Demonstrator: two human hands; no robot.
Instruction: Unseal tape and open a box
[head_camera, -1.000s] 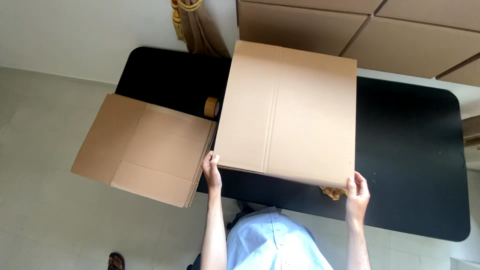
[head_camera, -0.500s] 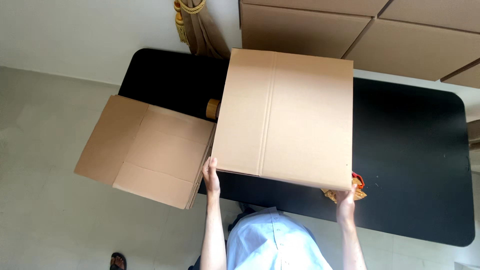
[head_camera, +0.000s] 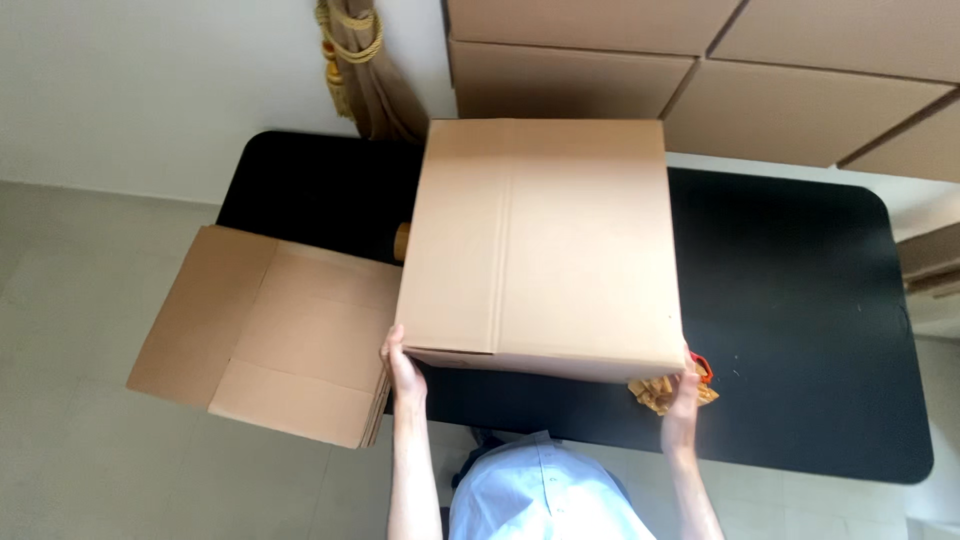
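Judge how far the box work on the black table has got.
Done: the box stands folded into shape, top face closed. In hand: left hand and right hand grip its near corners. Left: flat cartons lie stacked unfolded; the tape roll sits behind the box.

Large cardboard box held above black counter, left hand at its 7 o'clock corner, right hand at its 5 o'clock corner, fingers gripping the near edge. Stack of flattened cardboard overhangs the counter at 9 o'clock; tape roll partly hidden behind the box. More boxes stacked at 12 to 2 o'clock.
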